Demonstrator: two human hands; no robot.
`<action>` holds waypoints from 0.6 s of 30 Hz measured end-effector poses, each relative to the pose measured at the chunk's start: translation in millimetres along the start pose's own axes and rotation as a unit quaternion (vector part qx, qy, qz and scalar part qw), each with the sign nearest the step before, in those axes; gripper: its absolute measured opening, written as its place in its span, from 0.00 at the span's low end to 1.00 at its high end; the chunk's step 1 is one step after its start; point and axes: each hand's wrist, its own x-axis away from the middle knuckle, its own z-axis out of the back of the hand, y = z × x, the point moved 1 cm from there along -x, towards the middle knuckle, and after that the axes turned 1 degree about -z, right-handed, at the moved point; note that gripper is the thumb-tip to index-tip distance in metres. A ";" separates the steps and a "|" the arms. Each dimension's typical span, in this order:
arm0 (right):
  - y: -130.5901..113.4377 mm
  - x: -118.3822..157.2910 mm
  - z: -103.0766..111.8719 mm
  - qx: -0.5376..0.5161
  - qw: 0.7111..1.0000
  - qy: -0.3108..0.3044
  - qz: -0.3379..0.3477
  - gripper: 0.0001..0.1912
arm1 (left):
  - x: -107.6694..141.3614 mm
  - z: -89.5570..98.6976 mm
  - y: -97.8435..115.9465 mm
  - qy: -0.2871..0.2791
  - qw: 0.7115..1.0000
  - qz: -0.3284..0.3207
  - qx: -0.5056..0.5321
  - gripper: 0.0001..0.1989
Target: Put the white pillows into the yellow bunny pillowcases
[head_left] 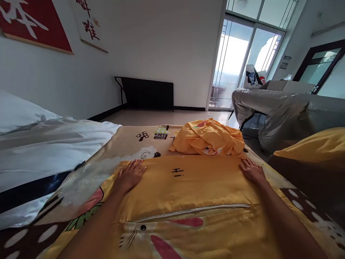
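A yellow-orange fabric cover (188, 183) lies flat before me, printed with "Hi!". Across it runs a pale zipper (196, 210), and below that shows a printed rabbit face with pink ears. My left hand (131, 174) rests flat on its far left corner, fingers stretched. On the far right corner my right hand (252, 170) lies palm down with fingers spread. Neither hand grips anything. Just beyond the cover sits a crumpled orange cloth (208, 138). Both lie on a patterned blanket (126, 144) with mushroom and sheep prints.
White bedding (40, 151) with a dark band is heaped at the left. To the right are a yellow cloth (318, 145) and a plastic-covered piece of furniture (280, 104) carrying boxes. A black folded panel (148, 93) leans on the far wall beside a glass door (234, 61).
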 end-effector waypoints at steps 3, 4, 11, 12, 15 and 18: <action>-14.8 7.4 8.0 0.015 0.999 0.036 -0.006 0.27 | 0.9 -4.4 1.2 0.016 1.000 0.002 0.002 0.30; -24.4 11.2 12.0 0.017 0.999 0.050 0.003 0.26 | 1.6 -5.0 1.8 0.021 1.000 0.003 0.005 0.30; -177.6 61.6 25.4 -0.039 0.957 0.064 0.279 0.24 | 6.2 -2.2 3.0 0.032 0.999 0.006 0.023 0.30; -206.2 71.2 24.4 -0.054 0.944 0.060 0.320 0.25 | 7.0 -1.6 3.1 0.031 0.999 0.008 0.024 0.30; -280.2 91.7 20.4 -0.152 0.901 0.046 0.404 0.27 | 9.4 0.3 3.3 0.027 0.999 0.014 0.025 0.30; -316.2 87.3 15.5 -0.175 0.904 0.047 0.386 0.24 | 10.9 2.6 3.9 0.021 0.999 0.014 0.020 0.30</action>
